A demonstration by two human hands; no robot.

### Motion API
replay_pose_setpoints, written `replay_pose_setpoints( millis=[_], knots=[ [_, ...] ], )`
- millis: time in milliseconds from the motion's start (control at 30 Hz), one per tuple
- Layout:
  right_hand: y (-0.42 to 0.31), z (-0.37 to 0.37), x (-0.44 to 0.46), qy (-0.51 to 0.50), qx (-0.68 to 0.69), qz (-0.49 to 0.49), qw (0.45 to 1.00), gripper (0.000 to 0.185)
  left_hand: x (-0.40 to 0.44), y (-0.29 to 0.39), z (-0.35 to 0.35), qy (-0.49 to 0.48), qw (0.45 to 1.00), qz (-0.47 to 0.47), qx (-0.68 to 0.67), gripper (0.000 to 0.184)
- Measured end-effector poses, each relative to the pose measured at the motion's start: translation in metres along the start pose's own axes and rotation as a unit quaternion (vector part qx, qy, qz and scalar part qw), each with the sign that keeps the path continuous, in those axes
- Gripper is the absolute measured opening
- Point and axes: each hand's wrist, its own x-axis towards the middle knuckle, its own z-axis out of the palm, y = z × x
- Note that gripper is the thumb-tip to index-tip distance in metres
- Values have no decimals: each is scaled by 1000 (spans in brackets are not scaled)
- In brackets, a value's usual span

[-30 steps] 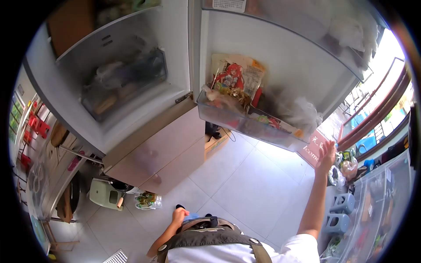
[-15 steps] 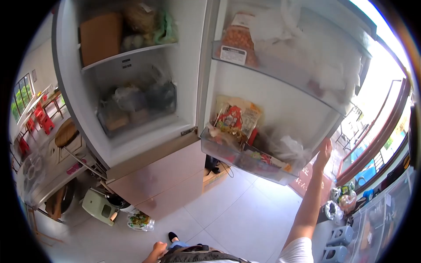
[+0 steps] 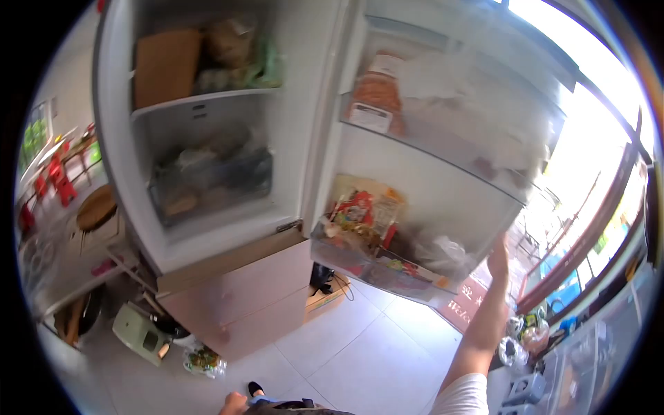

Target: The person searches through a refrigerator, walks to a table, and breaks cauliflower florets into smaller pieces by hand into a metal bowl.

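A refrigerator stands open, its door [image 3: 415, 166] swung out to the right. My right hand [image 3: 498, 259] is at the door's outer edge, its fingers mostly hidden behind it. The lower door bin [image 3: 366, 266] holds food packets [image 3: 370, 211] and a clear plastic bag [image 3: 443, 252]. Above it, an upper bin has an orange packet [image 3: 377, 93] and whitish bags. Inside the cabinet, a brown box [image 3: 166, 67] sits on the shelf [image 3: 207, 100], over a clear drawer [image 3: 214, 190] of bagged items. My left hand [image 3: 235, 402] is low at the bottom edge, its fingers curled, with nothing visible in it.
A green appliance [image 3: 140, 332] and a bag of vegetables [image 3: 204, 362] are on the floor at left. A round wooden stool [image 3: 98, 207] stands farther left. Blue-grey stools [image 3: 526, 389] and clear storage drawers [image 3: 577, 366] are at lower right, near a red mat [image 3: 467, 304].
The view has tilted up, showing more of the upper shelves. My right hand has reached the door's edge, and the door has swung slightly inward. My left hand sits lower in view.
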Motion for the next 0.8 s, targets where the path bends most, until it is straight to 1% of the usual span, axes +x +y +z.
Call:
replay_pose_setpoints(
  millis=[33, 100, 133, 167, 200, 233, 300, 400, 500, 600, 633, 667, 700, 733, 767, 800],
  knots=[
    [30, -23, 18, -6, -113, -91, 989, 51, 25, -18, 12, 11, 1000, 18, 0, 33],
    [46, -37, 24, 31, -162, -141, 976, 54, 21, -3, -4, -24, 995, 85, -35, 37],
    [28, -5, 10, 70, -93, -110, 987, 57, 10, 1, -4, -45, 991, 115, -55, 39],
    [1, 27, -3, 57, -29, -83, 995, 60, -5, 8, -5, -63, 985, 134, -88, 42],
    [0, 34, -6, 101, -56, -91, 989, 60, 8, 4, -3, -89, 990, 94, -50, 37],
    [2, 34, -8, 84, -80, -119, 986, 56, 29, -9, 8, -112, 992, 52, -14, 35],
    [4, 37, -8, 108, -112, -142, 978, 55, 21, -1, 8, 5, 996, 78, 36, 36],
    [6, 40, -6, 153, -141, -162, 965, 54, 26, 1, 0, -58, 994, 90, 29, 36],
    [8, 38, -4, 171, -172, -161, 957, 54, 14, 6, 1, -12, 989, 88, 120, 38],
    [0, 41, -7, 178, -221, -136, 949, 67, -13, 27, 3, 129, 978, -2, 166, 42],
    [-5, 53, -14, 194, -212, -161, 944, 65, -18, 31, -4, 83, 989, 21, 120, 43],
    [4, 44, -10, 179, -207, -155, 949, 56, -19, 31, -12, 38, 996, 40, 69, 43],
    [22, 19, 3, 156, -200, -146, 956, 49, -24, 19, -10, -4, 999, 51, 11, 44],
    [69, -21, 26, 186, -502, -346, 771, 42, -9, 7, -1, 3, 992, 102, 69, 41],
    [90, -44, 39, 194, -576, -336, 720, 41, -7, -10, 17, 10, 982, 143, 120, 40],
    [93, -55, 40, 164, -506, -355, 769, 49, -41, 20, -8, -35, 999, 2, 0, 45]
  ],
)
